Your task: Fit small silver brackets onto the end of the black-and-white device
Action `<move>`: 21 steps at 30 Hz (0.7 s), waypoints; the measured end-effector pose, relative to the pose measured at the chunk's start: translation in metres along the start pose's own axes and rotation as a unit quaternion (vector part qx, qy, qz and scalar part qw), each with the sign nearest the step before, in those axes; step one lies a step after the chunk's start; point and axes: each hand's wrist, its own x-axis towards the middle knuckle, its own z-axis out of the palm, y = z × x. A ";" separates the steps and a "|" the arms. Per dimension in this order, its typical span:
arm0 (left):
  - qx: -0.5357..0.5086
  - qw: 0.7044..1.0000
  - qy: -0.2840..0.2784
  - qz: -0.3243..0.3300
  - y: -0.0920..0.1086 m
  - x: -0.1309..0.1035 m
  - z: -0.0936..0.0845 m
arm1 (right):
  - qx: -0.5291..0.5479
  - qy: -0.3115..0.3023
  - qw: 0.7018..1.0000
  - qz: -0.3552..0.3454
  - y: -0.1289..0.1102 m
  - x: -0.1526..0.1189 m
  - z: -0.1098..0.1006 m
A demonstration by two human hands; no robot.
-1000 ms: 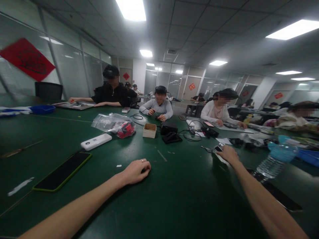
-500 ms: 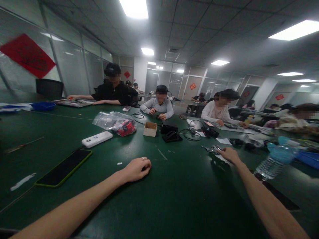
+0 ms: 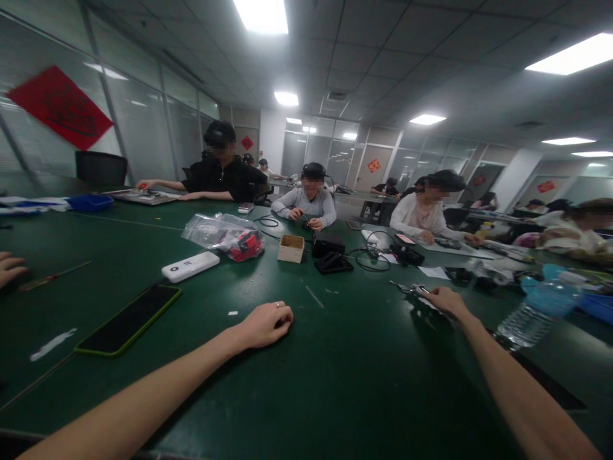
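My left hand (image 3: 267, 324) rests on the green table (image 3: 335, 383), its fingers curled in and a ring on one of them. No object shows in it, though its underside is hidden. A tiny white scrap (image 3: 232, 313) lies just left of it. My right hand (image 3: 447, 301), farther out to the right, pinches a small silver metal piece (image 3: 417, 289) low over the table. The piece has thin parts pointing left; its exact kind is too blurred to tell. Some white material shows just beneath the fingers.
A phone (image 3: 129, 322), a white power bank (image 3: 190, 266) and a bagged red item (image 3: 246, 245) lie to the left. Ahead are a small box (image 3: 291, 248) and a black case (image 3: 330, 252). A bottle (image 3: 539, 306) leans on the right. Another person's hand (image 3: 10, 268) shows far left.
Another person's hand has come in at the left edge. The whole view has shifted slightly to the right; both my hands stay about where they were on the table.
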 end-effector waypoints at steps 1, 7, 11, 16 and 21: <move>0.000 1.000 -0.002 0.001 0.000 0.000 0.000 | 0.001 -0.003 1.000 0.001 -0.001 -0.001 0.000; 0.002 1.000 0.000 -0.003 0.002 -0.002 -0.002 | 0.013 -0.009 1.000 0.011 -0.007 -0.007 -0.001; -0.007 1.000 -0.003 -0.009 0.004 -0.004 -0.004 | 0.017 0.000 1.000 0.016 -0.009 -0.009 0.002; -0.004 1.000 -0.013 -0.022 0.004 -0.004 -0.005 | 0.016 0.014 1.000 0.022 -0.010 -0.010 0.005; 0.000 1.000 -0.016 -0.026 0.003 -0.004 -0.004 | 0.028 0.012 0.999 0.033 -0.010 -0.011 0.008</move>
